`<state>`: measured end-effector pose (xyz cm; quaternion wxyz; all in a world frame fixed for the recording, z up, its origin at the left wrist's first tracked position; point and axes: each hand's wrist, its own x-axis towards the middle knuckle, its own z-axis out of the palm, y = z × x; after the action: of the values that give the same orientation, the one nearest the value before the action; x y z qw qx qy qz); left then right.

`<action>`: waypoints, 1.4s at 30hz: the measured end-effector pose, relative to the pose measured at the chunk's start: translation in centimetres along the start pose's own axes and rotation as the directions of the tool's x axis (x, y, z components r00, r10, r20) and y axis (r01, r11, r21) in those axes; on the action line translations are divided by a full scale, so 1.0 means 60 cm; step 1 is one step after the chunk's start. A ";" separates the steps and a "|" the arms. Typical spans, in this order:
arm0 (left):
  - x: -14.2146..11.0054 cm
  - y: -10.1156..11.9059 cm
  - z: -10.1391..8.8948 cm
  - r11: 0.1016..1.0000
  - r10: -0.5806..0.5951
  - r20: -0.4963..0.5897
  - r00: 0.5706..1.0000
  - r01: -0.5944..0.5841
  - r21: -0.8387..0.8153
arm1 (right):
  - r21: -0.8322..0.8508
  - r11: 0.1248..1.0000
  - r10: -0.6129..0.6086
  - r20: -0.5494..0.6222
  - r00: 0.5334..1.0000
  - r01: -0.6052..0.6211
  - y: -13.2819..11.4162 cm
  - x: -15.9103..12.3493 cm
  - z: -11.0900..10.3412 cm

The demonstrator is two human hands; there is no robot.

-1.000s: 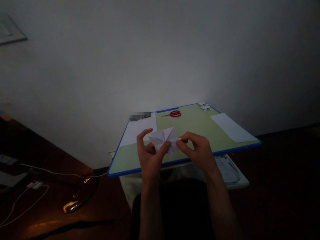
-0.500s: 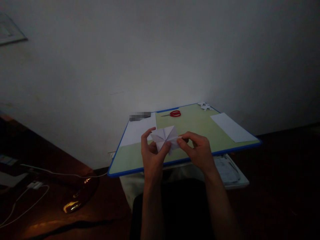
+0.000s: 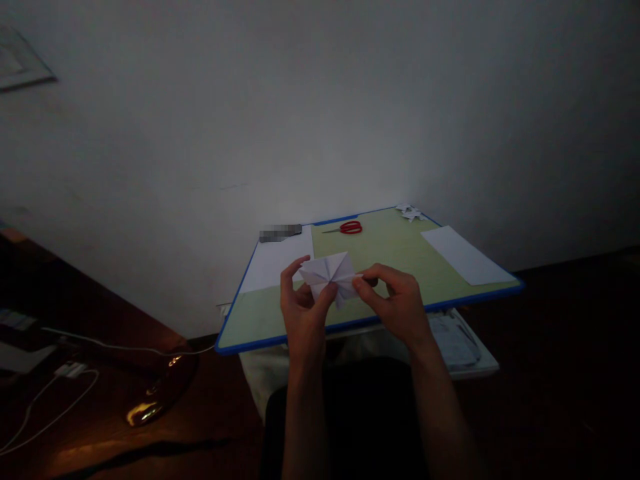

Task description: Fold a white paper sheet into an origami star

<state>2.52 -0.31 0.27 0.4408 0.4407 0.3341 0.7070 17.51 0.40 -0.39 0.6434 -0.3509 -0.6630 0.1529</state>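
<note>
A piece of white folded paper (image 3: 327,268), with creases running out from its middle, is held up between both hands over the near part of the green table top (image 3: 380,253). My left hand (image 3: 306,307) grips it from the left, the thumb pressing near its centre and the fingers around the far left edge. At the paper's right point, my right hand (image 3: 393,293) pinches the tip between thumb and forefinger. The underside of the paper and some of the left fingers are hidden.
Red-handled scissors (image 3: 350,227) lie at the table's back. Folded paper pieces (image 3: 410,213) sit at the back right corner, and a white sheet (image 3: 465,255) on the right. Another sheet (image 3: 275,260) lies left, under a dark blurred object (image 3: 280,233). Behind stands a wall.
The left thumb has shifted very slightly left and up on the paper. Both hands keep their hold, and the things on the table stay where they were.
</note>
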 end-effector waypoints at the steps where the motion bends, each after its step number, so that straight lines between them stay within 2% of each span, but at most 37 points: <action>1: 0.000 -0.001 0.000 1.000 0.002 -0.008 1.000 -0.002 0.004 | 0.002 1.000 0.000 -0.001 1.000 0.000 0.000 0.000 0.000; 7: 0.003 -0.008 -0.002 1.000 0.012 -0.028 1.000 -0.012 -0.011 | 0.020 1.000 0.019 0.015 1.000 -0.019 0.002 -0.002 0.002; 11: 0.003 -0.009 -0.001 1.000 0.012 -0.043 0.999 -0.012 -0.009 | 0.066 0.996 0.058 -0.035 0.998 -0.055 0.003 -0.003 0.004; 14: 0.003 -0.009 0.000 1.000 0.009 -0.055 0.998 -0.010 -0.025 | 0.051 0.998 0.040 -0.026 0.999 -0.039 0.001 -0.002 0.003; 17: 0.002 -0.009 0.000 1.000 0.011 -0.042 0.999 -0.012 -0.022 | 0.023 0.999 0.023 -0.009 1.000 -0.023 0.002 -0.003 0.002; 30: -0.001 -0.008 0.005 1.000 0.027 -0.011 1.000 -0.027 0.002 | 0.061 0.994 0.094 -0.015 0.995 -0.093 0.003 -0.004 0.003; 42: 0.000 -0.008 0.008 0.997 0.059 0.001 0.998 -0.059 0.055 | -0.001 0.990 0.138 -0.104 0.985 -0.139 -0.005 -0.003 0.012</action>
<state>3.14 -0.08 0.05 0.4074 0.4621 0.3404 0.7104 16.75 0.25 -0.43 0.6632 -0.4063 -0.6034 0.1759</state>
